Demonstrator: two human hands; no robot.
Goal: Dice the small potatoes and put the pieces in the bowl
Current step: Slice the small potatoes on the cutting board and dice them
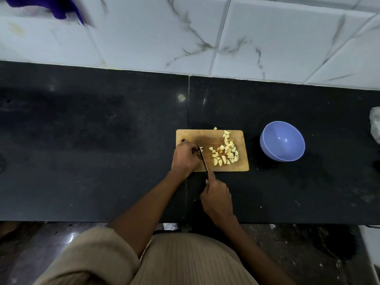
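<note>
A wooden cutting board (190, 134) lies on the black counter. A heap of pale diced potato pieces (225, 153) covers its right half, and one piece (215, 128) sits at the far edge. My left hand (185, 158) presses down on a small potato piece (200, 149), mostly hidden under my fingers. My right hand (217, 197) grips the handle of a knife (203, 159), whose blade rests on the board right beside my left fingers. A purple bowl (282, 141), with nothing in it, stands to the right of the board.
The black stone counter (92, 140) stretches left and right, backed by a white marble-tiled wall (185, 33). A blue cloth (59, 7) hangs at the top left. Something whitish (375, 124) pokes in at the right edge.
</note>
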